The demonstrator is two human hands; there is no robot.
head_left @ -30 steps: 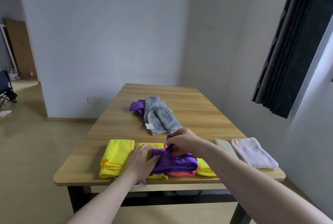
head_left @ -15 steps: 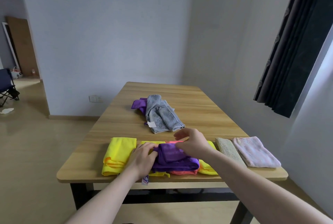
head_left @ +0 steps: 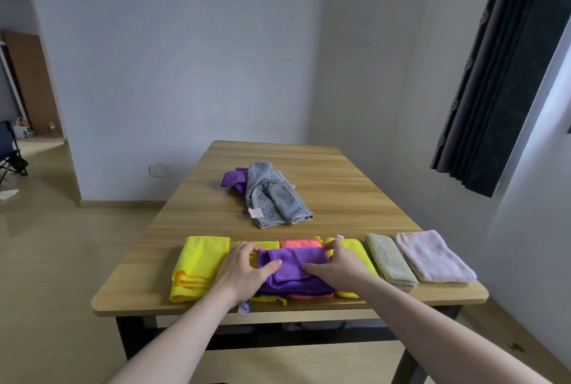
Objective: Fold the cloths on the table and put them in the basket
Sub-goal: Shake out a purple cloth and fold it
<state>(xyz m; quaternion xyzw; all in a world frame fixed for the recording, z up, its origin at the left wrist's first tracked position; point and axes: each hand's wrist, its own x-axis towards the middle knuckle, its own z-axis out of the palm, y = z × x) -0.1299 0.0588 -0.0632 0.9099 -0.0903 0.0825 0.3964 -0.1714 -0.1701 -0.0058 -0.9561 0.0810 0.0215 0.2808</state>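
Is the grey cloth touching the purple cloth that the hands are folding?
Apart. The head view shows bare table between the grey cloth and the purple cloth under both hands.

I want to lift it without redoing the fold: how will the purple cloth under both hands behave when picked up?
The purple cloth looks thin and soft, so it would probably sag and unfold if lifted by one edge. It seems light. Its ribbed weave likely grips the orange cloth beneath, so that one might drag along. The left hand and right hand supporting both ends should help.
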